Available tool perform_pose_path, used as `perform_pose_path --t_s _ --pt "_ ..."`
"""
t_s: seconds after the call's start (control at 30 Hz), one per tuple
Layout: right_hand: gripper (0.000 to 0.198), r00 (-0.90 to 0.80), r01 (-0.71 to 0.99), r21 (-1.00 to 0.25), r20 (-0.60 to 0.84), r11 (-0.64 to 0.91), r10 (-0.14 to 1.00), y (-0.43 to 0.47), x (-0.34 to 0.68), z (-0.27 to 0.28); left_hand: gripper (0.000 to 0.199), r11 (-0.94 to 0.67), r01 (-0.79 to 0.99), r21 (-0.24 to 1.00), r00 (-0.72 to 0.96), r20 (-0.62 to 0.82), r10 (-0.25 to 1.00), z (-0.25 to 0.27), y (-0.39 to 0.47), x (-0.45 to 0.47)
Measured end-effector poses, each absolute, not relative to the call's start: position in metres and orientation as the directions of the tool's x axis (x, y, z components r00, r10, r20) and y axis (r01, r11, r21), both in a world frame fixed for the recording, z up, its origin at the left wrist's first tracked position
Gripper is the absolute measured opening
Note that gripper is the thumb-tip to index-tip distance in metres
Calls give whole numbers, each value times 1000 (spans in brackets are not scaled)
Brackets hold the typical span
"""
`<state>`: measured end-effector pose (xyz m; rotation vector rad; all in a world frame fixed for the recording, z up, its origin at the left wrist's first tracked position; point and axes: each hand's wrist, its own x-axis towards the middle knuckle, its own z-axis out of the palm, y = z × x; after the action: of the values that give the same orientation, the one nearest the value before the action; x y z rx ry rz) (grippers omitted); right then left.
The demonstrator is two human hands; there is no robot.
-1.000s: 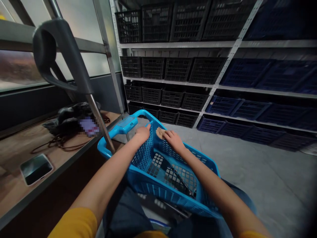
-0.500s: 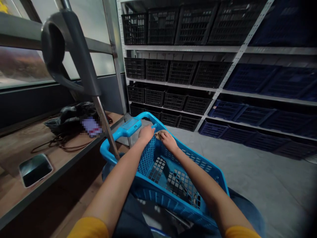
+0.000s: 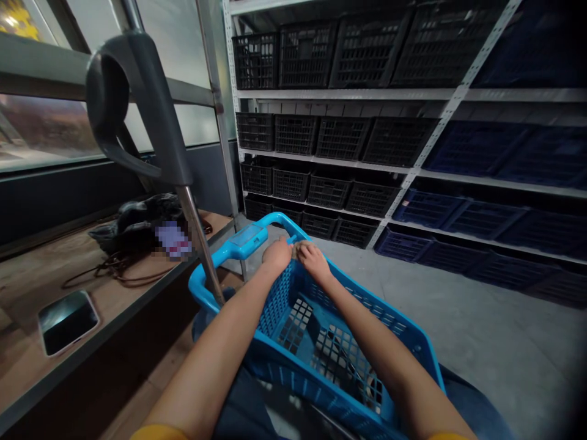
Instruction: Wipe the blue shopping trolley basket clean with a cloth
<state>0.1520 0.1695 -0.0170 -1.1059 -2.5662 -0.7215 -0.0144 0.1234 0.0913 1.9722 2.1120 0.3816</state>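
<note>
A blue plastic shopping basket [image 3: 397, 315] with lattice walls and floor stands in front of me, below both forearms. My left hand [image 3: 277, 256] is closed around the top edge of its near-left end wall, by the blue handle bar [image 3: 247, 242]. Just to the right, my right hand [image 3: 312, 259] bunches a small brownish cloth [image 3: 297, 249] against the same upper edge. Most of the cloth is covered by the fingers. A metal pole [image 3: 202, 238] with a dark grey looped grip [image 3: 160, 116] rises at the basket's left corner.
On the left, a wooden bench [image 3: 18, 366] carries a phone [image 3: 68, 322], a dark bag [image 3: 132, 220] and brown cords [image 3: 137, 278]. White shelving [image 3: 440, 134] with black crates [image 3: 343, 137] and dark blue crates [image 3: 426, 208] stands beyond the grey floor [image 3: 495, 318].
The right hand and cloth have closed in toward the left hand, and less of the cloth shows. My left hand keeps its place on the basket. The whole view has shifted slightly.
</note>
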Motion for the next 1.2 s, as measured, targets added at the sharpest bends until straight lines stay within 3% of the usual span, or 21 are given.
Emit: perform_pose_path --t_s 0.1,0.23,0.3,0.53,0.77,1.0,1.2 --pt "36 -653 757 343 431 557 622 169 150 -19 40 73 938 340 -76 -6 997 94 121 -13" --pt "27 -777 622 398 201 675 597 142 155 -70 41 66 937 343 -66 -14 998 96 119 -13" --pt "22 -785 603 408 152 686 600 137 157 -78 41 71 936 344 -70 -18 997 95 119 -12" --pt "35 -666 746 372 410 553 623 170 150 -5 41 80 950 302 -77 -23 997 93 122 -9" --pt "25 -708 692 357 170 627 685 118 180 -72 44 55 965 256 -55 -7 998 92 120 -9" --pt "40 -557 829 311 373 466 742 114 197 -38 41 32 966 255 -30 -13 999 92 121 -9" --pt "29 -630 768 332 235 548 740 99 206 -49 40 14 967 255 -17 10 1000 95 115 -9"
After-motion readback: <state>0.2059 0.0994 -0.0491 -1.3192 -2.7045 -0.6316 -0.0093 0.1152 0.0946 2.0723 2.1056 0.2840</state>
